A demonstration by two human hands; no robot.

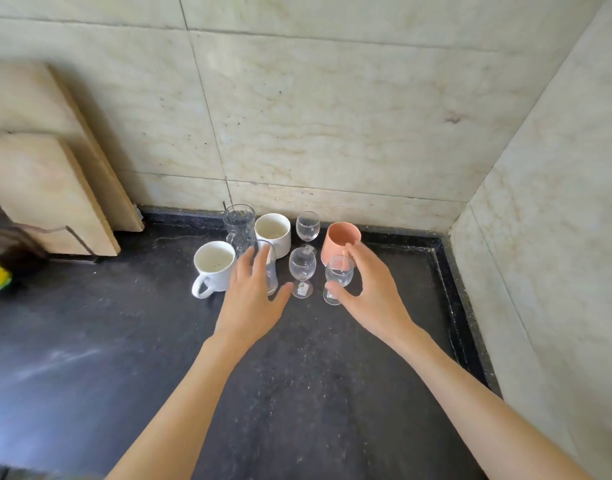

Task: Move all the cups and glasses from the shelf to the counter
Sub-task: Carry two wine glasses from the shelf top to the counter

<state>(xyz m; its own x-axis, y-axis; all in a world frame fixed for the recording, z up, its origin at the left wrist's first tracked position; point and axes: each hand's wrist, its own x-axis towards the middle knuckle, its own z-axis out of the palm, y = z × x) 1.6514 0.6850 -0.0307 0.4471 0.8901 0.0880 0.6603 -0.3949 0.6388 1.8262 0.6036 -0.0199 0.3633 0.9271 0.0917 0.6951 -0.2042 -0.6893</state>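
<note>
Glasses and cups grouped on bench, both hands at the front row

Glasses and cups stand together on the dark bench (90,341), in the corner where the two tiled walls meet.

Left hand (252,299): fingers (244,268) spread and fairly straight, laid against the near side of a tall clear glass (269,268). Thumb points toward the stemmed glasses. No closed grip visible.

Right hand (370,292): fingers curved over a small stemmed glass (337,277), thumb near its stem. Whether thumb and fingers actually touch the glass, I cannot tell; the hand reads as loosely open around it.

Between my two hands: a second stemmed glass (302,270), upright, apart from both.

Beyond my right fingers: a salmon-pink cup (339,242), just behind the stemmed glass.

Left of my left fingers: a white mug (214,265), handle toward me.

Beyond my left fingers: a clear glass mug (239,225), a white cup (272,233) and a third stemmed glass (307,226) along the back wall.
</note>
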